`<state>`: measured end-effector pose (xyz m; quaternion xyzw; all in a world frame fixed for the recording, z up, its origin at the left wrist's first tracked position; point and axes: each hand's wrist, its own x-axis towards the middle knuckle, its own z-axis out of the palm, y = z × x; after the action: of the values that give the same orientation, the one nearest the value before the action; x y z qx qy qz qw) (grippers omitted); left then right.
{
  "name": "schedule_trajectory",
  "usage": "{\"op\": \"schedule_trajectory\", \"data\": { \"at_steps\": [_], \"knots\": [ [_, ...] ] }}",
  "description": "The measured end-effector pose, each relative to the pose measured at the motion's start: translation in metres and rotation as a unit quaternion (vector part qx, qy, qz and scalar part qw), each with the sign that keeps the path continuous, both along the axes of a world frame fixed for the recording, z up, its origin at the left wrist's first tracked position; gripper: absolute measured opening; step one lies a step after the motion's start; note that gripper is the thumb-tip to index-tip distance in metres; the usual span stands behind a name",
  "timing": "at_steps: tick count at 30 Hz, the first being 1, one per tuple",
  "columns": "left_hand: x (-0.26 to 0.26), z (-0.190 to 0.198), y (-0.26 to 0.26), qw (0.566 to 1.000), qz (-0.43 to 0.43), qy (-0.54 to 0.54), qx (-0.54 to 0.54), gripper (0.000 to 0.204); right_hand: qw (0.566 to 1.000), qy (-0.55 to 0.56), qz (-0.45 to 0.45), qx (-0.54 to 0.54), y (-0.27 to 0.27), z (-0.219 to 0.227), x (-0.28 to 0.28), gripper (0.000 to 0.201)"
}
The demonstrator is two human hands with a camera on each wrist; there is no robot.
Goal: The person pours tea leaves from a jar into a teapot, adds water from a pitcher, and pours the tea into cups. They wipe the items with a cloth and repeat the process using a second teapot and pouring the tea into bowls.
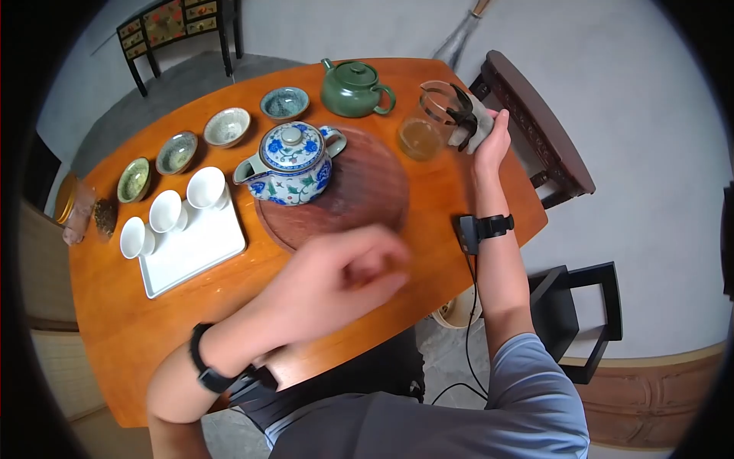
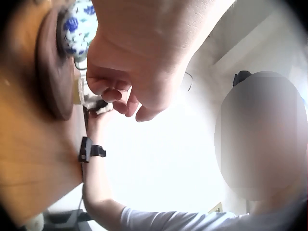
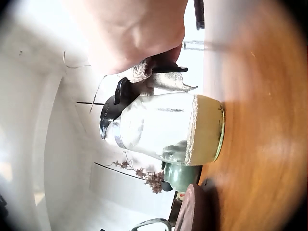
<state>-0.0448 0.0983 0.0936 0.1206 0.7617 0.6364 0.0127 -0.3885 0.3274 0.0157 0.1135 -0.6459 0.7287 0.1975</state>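
Note:
My right hand [image 1: 493,144] grips the black handle of a glass pot [image 1: 420,138] through a grey cloth [image 1: 480,128]. Cloudy yellowish-brown liquid fills the lower part of the pot, which stands upright with its base right at the wooden table in the right wrist view [image 3: 159,127]. Loosely curled and blurred, my left hand [image 1: 332,279] is in front of the round dark-red board [image 1: 375,180], with nothing in its fingers [image 2: 127,98]. A blue-and-white flowered teapot [image 1: 294,164] with its lid on sits on that board, beyond the left hand.
A green teapot [image 1: 353,92] stands at the table's far side, left of the glass pot. Several small glazed bowls [image 1: 227,127] curve along the far left edge. Three white cups [image 1: 168,212] stand on a white tray [image 1: 195,256]. A jar [image 1: 73,206] lies at far left.

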Motion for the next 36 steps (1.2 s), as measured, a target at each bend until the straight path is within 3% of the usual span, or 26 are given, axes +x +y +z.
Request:
{"op": "schedule_trajectory", "data": {
  "at_steps": [2,4,6,8,9,11,15,17,18,19,21,22,24,25,27,29,30,32,35,36],
  "knots": [
    [-0.043,0.004,0.032,0.998,-0.001,0.019,0.061,0.017,0.999,0.041,0.013,-0.018,0.001,0.001,0.001,0.045],
    [-0.091,-0.003,0.068,0.986,0.016,0.010,0.167,0.022,0.987,0.141,-0.020,0.068,-0.006,0.011,0.015,0.042],
    [-0.135,-0.020,0.100,0.972,0.029,0.008,0.233,0.029,0.996,0.087,0.004,0.028,-0.007,0.012,0.022,0.040],
    [-0.166,-0.030,0.122,0.959,0.197,-0.002,0.202,0.053,0.998,0.061,0.025,-0.014,-0.008,0.008,0.022,0.040],
    [-0.177,-0.036,0.132,0.959,0.194,-0.002,0.208,0.053,0.997,0.056,0.046,-0.020,-0.008,0.005,0.019,0.040],
    [-0.187,-0.037,0.141,0.944,0.310,-0.005,0.113,0.070,0.995,0.047,0.082,-0.007,-0.015,0.015,0.040,0.037],
    [-0.193,-0.045,0.143,0.953,0.291,-0.047,0.074,0.073,0.980,0.082,0.133,0.122,-0.002,-0.010,0.010,0.031],
    [-0.193,-0.046,0.137,0.960,0.269,-0.054,0.053,0.073,0.974,-0.059,0.197,0.092,-0.010,-0.021,0.006,0.028],
    [-0.194,-0.046,0.134,0.967,0.246,-0.059,0.032,0.073,0.964,-0.056,0.192,0.178,-0.001,-0.032,-0.006,0.025],
    [-0.195,-0.047,0.134,0.966,0.248,-0.060,0.036,0.073,0.962,-0.056,0.194,0.182,-0.001,-0.027,-0.004,0.025],
    [-0.196,-0.050,0.133,0.955,0.296,-0.007,0.019,0.060,0.982,-0.034,-0.004,0.183,-0.002,-0.018,0.001,0.026],
    [-0.199,-0.054,0.132,0.954,0.300,-0.006,0.024,0.060,0.982,-0.032,-0.001,0.187,-0.001,-0.013,0.001,0.026],
    [-0.207,-0.061,0.131,0.954,0.282,0.021,0.100,0.044,0.989,-0.142,-0.032,-0.005,0.002,-0.004,0.002,0.033],
    [-0.205,-0.059,0.128,0.952,0.288,0.020,0.103,0.044,0.990,-0.142,-0.026,0.000,0.000,-0.002,0.005,0.033],
    [-0.198,-0.056,0.127,0.947,0.266,0.013,0.181,0.034,0.968,-0.174,0.132,-0.120,-0.003,0.001,0.012,0.044],
    [-0.197,-0.056,0.125,0.942,0.265,0.020,0.206,0.036,0.957,-0.191,0.183,-0.118,0.002,-0.005,0.008,0.046],
    [-0.198,-0.057,0.125,0.942,0.277,0.028,0.189,0.035,0.923,-0.185,0.301,-0.152,0.011,-0.016,0.000,0.046],
    [-0.197,-0.057,0.123,0.940,0.290,0.034,0.174,0.035,0.874,-0.180,0.413,-0.181,0.014,-0.021,-0.003,0.046],
    [-0.194,-0.055,0.117,0.934,0.313,0.057,0.161,0.036,0.810,-0.175,0.509,-0.234,0.002,-0.010,0.014,0.049],
    [-0.193,-0.052,0.114,0.938,0.311,0.056,0.144,0.039,0.892,-0.152,0.389,-0.171,-0.005,0.002,0.028,0.052]
  ]
}}
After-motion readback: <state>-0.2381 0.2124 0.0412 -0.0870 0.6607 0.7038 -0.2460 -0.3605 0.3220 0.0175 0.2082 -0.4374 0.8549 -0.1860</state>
